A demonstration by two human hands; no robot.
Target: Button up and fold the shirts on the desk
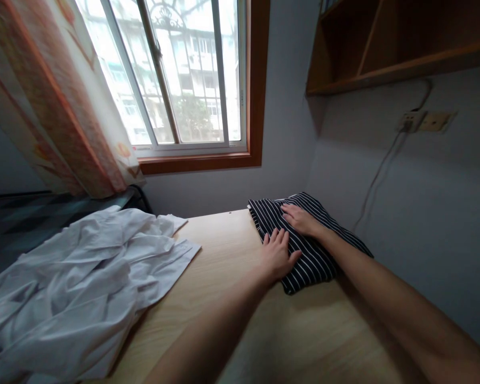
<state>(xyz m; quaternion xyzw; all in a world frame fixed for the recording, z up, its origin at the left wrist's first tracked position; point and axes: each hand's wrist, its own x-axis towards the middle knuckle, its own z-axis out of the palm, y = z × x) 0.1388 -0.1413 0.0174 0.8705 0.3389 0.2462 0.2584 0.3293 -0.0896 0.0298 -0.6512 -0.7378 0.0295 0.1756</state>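
A folded piece of black cloth with white stripes (316, 261) lies at the right back part of the wooden table, close to the wall. My left hand (278, 253) rests on its near left side, fingers spread and palm down. Farther back, my right hand (302, 218) lies flat on the top of the same cloth. Neither hand grips it. What kind of garment it is, I cannot tell. On the left of the table a white garment (88, 277) is spread out in loose wrinkles, apart from both hands.
The light wooden table (216, 240) stands against the wall below a window (184, 74). A floral curtain (60, 96) hangs at left, above a dark checked surface (12, 229). A wooden shelf (400, 69) and a socket with a plugged-in cord (410, 122) are on the right wall.
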